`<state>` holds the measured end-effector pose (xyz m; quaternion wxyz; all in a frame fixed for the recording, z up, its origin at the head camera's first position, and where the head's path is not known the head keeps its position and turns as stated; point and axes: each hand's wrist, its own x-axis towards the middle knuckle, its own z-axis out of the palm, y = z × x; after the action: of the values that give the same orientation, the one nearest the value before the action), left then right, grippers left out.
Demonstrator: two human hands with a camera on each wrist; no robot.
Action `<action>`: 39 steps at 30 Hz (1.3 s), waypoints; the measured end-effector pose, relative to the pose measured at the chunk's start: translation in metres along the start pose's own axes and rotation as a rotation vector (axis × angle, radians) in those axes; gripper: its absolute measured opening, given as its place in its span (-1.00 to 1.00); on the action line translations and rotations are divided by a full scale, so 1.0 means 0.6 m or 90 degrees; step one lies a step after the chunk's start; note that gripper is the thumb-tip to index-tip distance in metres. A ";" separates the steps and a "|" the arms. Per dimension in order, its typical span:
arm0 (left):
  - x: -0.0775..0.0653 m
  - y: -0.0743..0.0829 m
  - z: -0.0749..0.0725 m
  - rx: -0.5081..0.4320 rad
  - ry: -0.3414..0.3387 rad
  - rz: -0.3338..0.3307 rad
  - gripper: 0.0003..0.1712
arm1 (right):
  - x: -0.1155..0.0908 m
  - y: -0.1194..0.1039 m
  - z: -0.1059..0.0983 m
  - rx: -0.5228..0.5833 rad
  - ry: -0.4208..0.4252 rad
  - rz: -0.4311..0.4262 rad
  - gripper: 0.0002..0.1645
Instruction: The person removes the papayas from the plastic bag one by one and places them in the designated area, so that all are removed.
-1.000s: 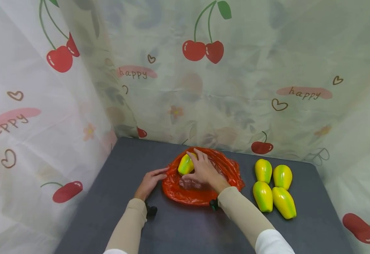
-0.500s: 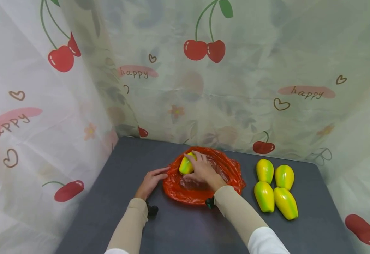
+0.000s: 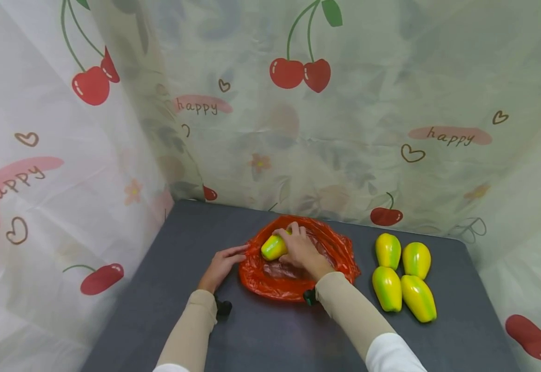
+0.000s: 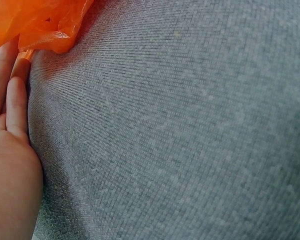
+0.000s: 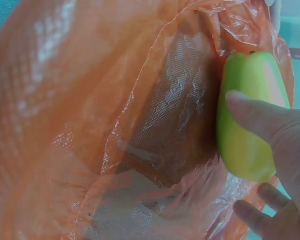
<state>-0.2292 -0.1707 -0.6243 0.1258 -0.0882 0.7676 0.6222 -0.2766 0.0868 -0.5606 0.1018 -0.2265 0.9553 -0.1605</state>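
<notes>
A red plastic bag lies spread with its mouth open on the grey table. Inside its left part lies a yellow-green papaya. My right hand grips the papaya's right end, and in the right wrist view the thumb lies across its side. Two other fingertips show below the fruit there, while the remaining fingers are hidden. At the bag's left edge, my left hand touches the plastic with its fingers extended. The left wrist view shows those fingers against the bag's edge.
Several more papayas are grouped on the table's right side. The dark grey table reaches back to a hanging cherry-print curtain, which also runs along both sides.
The papaya in the bag has tipped, its left end swinging from steep to a flatter slant. My right hand's fingers have curled more around its right end. My left hand stays put.
</notes>
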 end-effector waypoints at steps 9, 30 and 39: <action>-0.004 0.002 0.000 0.001 -0.003 -0.001 -0.55 | -0.007 -0.002 -0.004 0.046 -0.017 0.002 -0.22; 0.000 -0.001 -0.003 -0.010 0.000 0.009 -0.54 | -0.032 0.008 -0.016 0.085 -0.034 0.107 -0.10; 0.000 -0.004 -0.001 0.001 0.001 0.007 -0.57 | -0.044 0.015 -0.025 0.145 -0.010 0.105 -0.11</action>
<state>-0.2288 -0.1718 -0.6263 0.1221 -0.0845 0.7685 0.6224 -0.2612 0.1106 -0.5463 0.1475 -0.1351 0.9455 -0.2570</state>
